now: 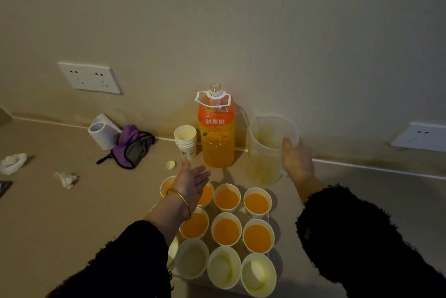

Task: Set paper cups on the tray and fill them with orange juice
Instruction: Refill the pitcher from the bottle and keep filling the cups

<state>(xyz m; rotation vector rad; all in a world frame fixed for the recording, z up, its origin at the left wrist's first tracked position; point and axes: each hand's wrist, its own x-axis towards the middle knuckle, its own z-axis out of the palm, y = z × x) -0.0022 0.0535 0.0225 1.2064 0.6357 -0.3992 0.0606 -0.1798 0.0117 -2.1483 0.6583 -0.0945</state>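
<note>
Here we reach our left hand [190,180] forward, palm up and fingers spread, empty, above the filled paper cups [226,230], just short of the cup stack [185,141] beside the uncapped juice bottle [216,128]. Our right hand [295,158] curls around the clear pitcher [268,150] standing on the counter [72,213].

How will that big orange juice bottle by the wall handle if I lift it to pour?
The juice bottle looks mostly full, so probably heavy for one hand. Its cap is off, so tilting fast may slosh or spill. The white carry handle at the neck should help, though thin plastic walls may flex when squeezed.
</note>
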